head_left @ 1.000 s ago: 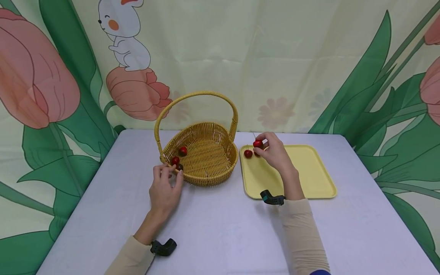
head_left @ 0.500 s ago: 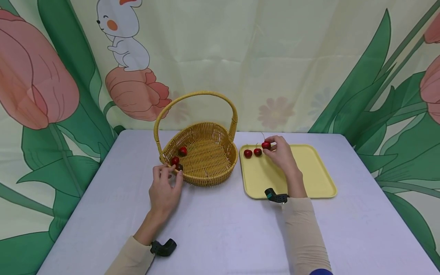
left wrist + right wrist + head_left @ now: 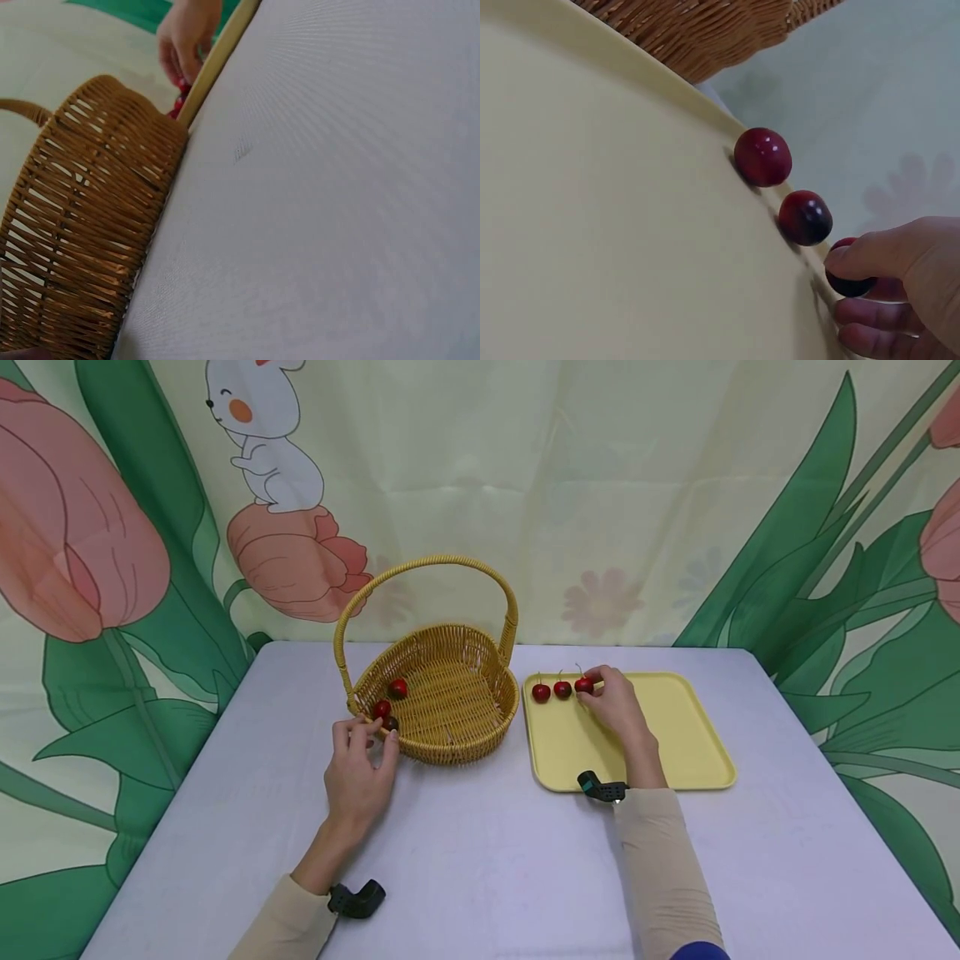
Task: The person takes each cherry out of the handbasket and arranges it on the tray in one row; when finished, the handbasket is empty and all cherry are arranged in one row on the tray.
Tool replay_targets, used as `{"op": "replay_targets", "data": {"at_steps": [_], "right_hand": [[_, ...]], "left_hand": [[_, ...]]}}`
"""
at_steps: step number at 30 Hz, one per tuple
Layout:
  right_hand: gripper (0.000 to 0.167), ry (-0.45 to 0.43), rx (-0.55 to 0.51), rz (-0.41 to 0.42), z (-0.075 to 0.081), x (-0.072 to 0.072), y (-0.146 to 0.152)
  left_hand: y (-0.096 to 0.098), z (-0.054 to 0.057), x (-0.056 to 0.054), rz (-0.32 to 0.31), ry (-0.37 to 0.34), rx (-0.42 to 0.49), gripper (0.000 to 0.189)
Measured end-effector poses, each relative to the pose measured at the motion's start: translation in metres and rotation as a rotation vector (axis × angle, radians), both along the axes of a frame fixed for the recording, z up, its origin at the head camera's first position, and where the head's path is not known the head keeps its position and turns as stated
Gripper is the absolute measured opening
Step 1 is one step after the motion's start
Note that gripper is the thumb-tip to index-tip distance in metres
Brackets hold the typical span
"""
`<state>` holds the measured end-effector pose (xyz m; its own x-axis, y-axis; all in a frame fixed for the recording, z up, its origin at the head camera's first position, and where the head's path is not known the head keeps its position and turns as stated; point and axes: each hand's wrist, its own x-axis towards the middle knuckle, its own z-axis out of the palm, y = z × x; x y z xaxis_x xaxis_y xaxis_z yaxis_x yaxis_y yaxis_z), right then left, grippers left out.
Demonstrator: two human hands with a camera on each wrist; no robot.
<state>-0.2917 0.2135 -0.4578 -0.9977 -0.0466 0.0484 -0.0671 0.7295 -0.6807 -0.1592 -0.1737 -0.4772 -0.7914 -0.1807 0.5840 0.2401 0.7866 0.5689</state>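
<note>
Pale tabletop (image 3: 465, 860) below, tulip-and-rabbit backdrop (image 3: 480, 502) behind, and here's the right hand (image 3: 617, 703) pinching a cherry (image 3: 583, 684) at the far edge of the yellow tray (image 3: 675, 735), just right of two more cherries (image 3: 541, 692)! Left hand (image 3: 362, 777) grips the near-left rim of the wicker basket (image 3: 450, 753), three cherries (image 3: 397, 688) lying inside.

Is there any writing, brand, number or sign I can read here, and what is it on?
None: no readable text on the basket, tray or cherries.
Any marks on the black wrist cameras are too small to read.
The backdrop shows only pictures, including a rabbit.
</note>
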Motion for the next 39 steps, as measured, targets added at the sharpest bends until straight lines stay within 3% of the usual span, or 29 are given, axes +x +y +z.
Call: {"op": "replay_targets", "data": {"at_steps": [20,28,39], "right_hand": [[0.047,-0.029,0.033,0.002,0.001,0.002,0.003],[0.047,0.005,0.016,-0.016,0.014,0.005,0.002],[0.046,0.117,0.035,0.001,0.035,0.01,-0.006]], "left_hand": [[-0.001,-0.002,-0.001,-0.008,0.023,-0.002,0.033],[-0.001,-0.001,-0.001,-0.004,0.024,-0.009,0.033],[0.0,0.0,-0.001,-0.008,0.024,-0.001,0.032]]}}
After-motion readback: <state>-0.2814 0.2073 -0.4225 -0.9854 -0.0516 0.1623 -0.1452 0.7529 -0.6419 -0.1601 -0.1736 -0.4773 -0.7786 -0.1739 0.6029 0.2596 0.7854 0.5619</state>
